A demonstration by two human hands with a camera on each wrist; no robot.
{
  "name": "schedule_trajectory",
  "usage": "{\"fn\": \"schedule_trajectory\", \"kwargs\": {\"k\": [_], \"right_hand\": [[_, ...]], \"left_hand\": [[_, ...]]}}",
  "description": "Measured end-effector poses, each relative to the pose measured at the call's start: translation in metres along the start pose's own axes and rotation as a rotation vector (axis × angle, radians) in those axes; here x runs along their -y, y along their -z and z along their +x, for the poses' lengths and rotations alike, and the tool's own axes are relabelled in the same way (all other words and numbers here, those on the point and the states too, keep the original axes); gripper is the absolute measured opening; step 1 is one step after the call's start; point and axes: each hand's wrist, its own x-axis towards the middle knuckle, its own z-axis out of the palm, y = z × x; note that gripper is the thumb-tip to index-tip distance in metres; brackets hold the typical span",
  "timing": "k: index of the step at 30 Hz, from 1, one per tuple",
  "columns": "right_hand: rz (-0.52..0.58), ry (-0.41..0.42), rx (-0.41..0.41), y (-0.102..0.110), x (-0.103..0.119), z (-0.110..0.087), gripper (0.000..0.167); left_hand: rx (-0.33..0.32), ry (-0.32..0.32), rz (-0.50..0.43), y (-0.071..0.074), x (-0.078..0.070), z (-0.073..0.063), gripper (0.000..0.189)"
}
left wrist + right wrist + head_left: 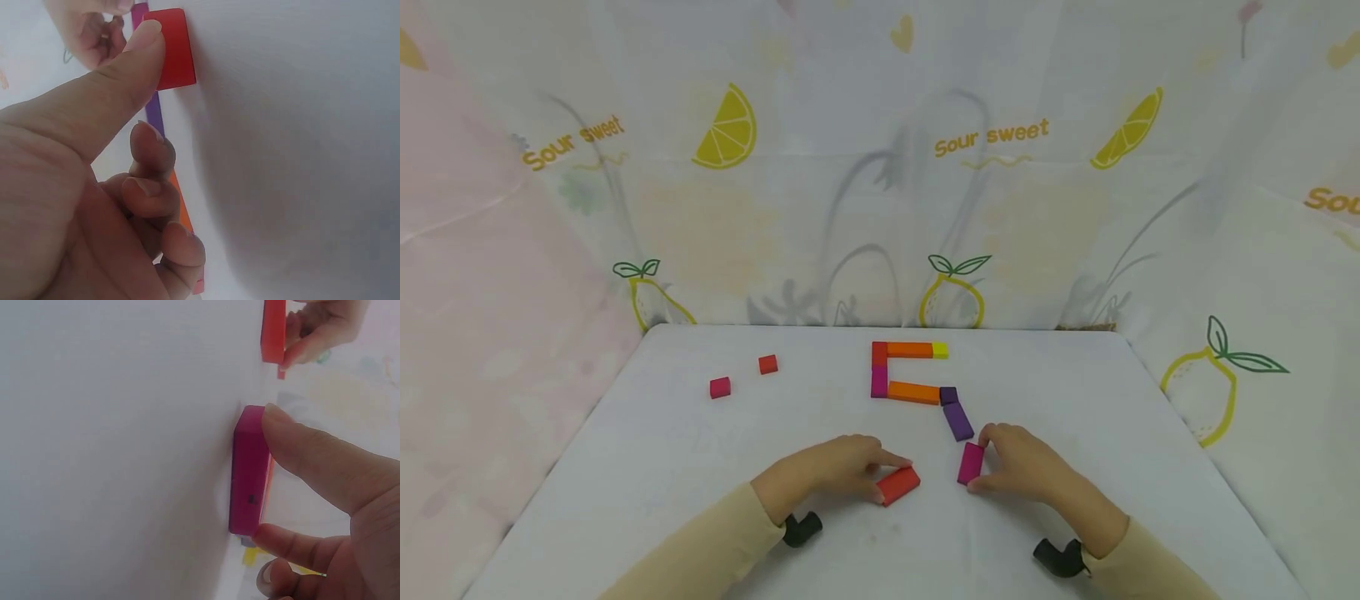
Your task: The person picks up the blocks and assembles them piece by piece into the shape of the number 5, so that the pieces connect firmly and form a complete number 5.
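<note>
My left hand (837, 465) pinches a red oblong block (898, 486) between thumb and index finger, low over the white table; the other fingers curl loosely in the left wrist view. To the right, a magenta oblong block (251, 472) is held end to end between the thumb and a finger of my right hand (1026, 462). Its far end lies just below a purple block (958, 422), which slants down from a small dark purple cube (949, 396). That cube meets the right end of an orange block (913, 392).
Above, a magenta block (879, 383), a red block (879, 355), an orange bar (910, 350) and a yellow cube (940, 351) continue the line. Two loose cubes, pinkish red (720, 387) and red (767, 364), lie at the left. A printed cloth (865, 208) hangs behind the table.
</note>
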Motion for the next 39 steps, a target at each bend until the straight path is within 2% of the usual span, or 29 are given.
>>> {"fn": "schedule_trajectory", "kwargs": {"k": [8, 14, 18, 24, 30, 39], "right_hand": [[-0.021, 0.000, -0.004, -0.003, 0.013, 0.002, 0.055], [-0.016, -0.018, -0.003, -0.004, 0.015, 0.001, 0.057], [-0.019, -0.019, -0.007, -0.002, 0.014, -0.003, 0.061], [-0.028, 0.018, -0.018, -0.001, 0.016, -0.005, 0.063], [-0.036, -0.003, -0.012, -0.003, 0.020, -0.003, 0.060], [-0.075, -0.027, -0.021, -0.007, 0.023, 0.001, 0.060]], "left_hand": [[0.026, -0.041, 0.021, 0.003, -0.005, 0.008, 0.057], [0.030, -0.012, -0.009, 0.002, -0.005, 0.008, 0.055], [-0.017, -0.003, -0.027, 0.001, -0.007, 0.005, 0.054], [-0.100, -0.027, 0.035, -0.004, -0.013, 0.006, 0.051], [-0.117, -0.025, 0.081, -0.009, -0.017, 0.009, 0.049], [-0.107, -0.032, 0.100, -0.004, -0.022, 0.008, 0.046]]}}
